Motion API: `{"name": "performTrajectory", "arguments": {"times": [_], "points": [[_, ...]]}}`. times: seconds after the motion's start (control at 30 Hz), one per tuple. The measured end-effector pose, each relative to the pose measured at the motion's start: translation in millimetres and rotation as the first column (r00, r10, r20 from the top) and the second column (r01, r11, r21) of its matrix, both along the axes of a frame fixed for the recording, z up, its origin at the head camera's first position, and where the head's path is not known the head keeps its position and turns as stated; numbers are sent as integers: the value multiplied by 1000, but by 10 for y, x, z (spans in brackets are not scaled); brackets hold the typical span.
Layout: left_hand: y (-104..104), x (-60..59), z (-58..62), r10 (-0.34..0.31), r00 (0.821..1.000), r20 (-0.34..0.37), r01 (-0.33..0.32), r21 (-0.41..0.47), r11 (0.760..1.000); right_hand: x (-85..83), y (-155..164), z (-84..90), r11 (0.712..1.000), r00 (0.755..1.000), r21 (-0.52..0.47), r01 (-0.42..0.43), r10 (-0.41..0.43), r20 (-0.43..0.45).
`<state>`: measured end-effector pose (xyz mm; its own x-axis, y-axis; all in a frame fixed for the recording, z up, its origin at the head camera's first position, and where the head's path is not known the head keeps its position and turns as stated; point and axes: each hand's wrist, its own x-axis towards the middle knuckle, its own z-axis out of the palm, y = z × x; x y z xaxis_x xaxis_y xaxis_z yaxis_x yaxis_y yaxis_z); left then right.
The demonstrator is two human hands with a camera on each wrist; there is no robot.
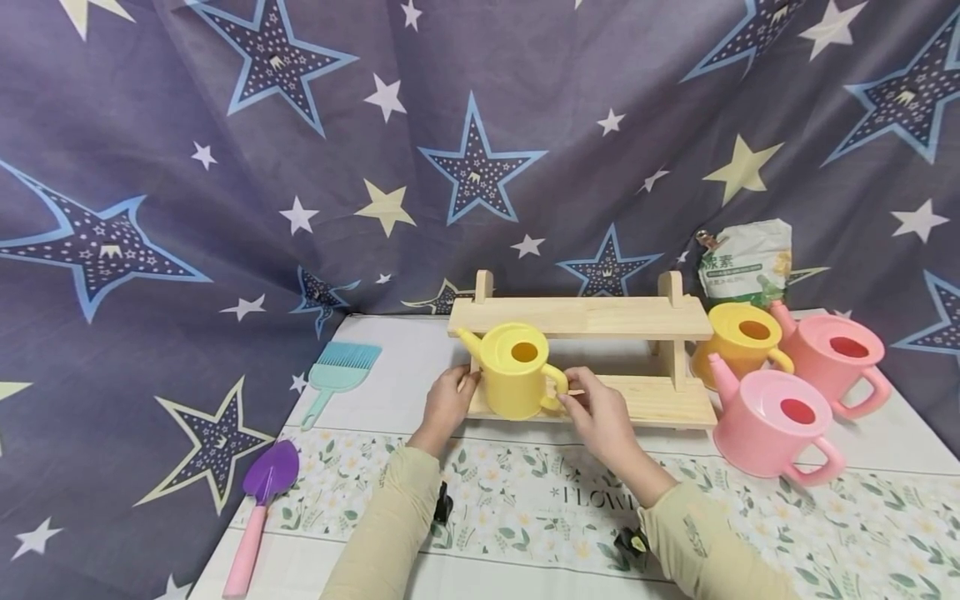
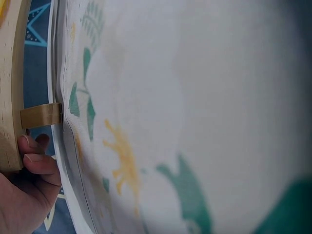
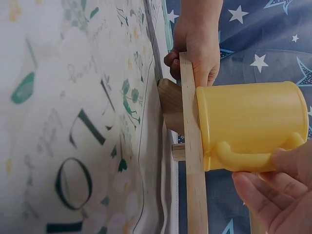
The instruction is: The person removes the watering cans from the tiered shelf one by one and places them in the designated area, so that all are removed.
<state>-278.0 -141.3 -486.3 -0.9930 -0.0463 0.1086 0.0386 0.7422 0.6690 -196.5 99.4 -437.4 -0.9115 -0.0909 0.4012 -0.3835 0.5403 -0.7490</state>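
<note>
Purple shovel (image 1: 264,492) with pink handle: at the table's (image 1: 885,433) left edge, over the star cloth (image 1: 150,167). Teal brush (image 1: 339,375): behind the shovel, lying flat.

Left hand (image 1: 447,406): at the left end of the wooden rack's (image 1: 585,317) lower shelf (image 1: 660,400), fingers (image 2: 36,153) curled around its edge.

Yellow can (image 1: 516,370): upright on the lower shelf, left part, spout to the left, handle to the right.

Right hand (image 1: 600,417): just right of the can, fingers (image 3: 265,187) pinching its handle.

Orange can (image 1: 738,340): on the table just right of the rack. Two pink cans: one in front (image 1: 772,425), one behind (image 1: 832,354), close together, handles to the right. White bag (image 1: 746,262): behind the orange can, against the cloth.

Floral runner (image 1: 750,517): across the table's front, under both forearms.
</note>
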Motion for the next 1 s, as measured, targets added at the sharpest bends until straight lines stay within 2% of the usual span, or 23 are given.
{"name": "performTrajectory", "arguments": {"times": [0.23,0.43,0.8,1.0], "points": [[-3,3,-4,0,1000,0,0,-14,1000,116,108,-12,999,1000,-34,-3,2,-16],[0,-6,-6,5,1000,2,-5,-2,1000,223,269,25,998,998,-63,-16,12,-66],[2,-19,3,23,1000,10,-23,14,1000,405,527,191,998,992,-41,38,-42,-115],[0,-37,-8,13,1000,11,-13,6,1000,499,673,294,998,982,-22,59,-62,-179]]}}
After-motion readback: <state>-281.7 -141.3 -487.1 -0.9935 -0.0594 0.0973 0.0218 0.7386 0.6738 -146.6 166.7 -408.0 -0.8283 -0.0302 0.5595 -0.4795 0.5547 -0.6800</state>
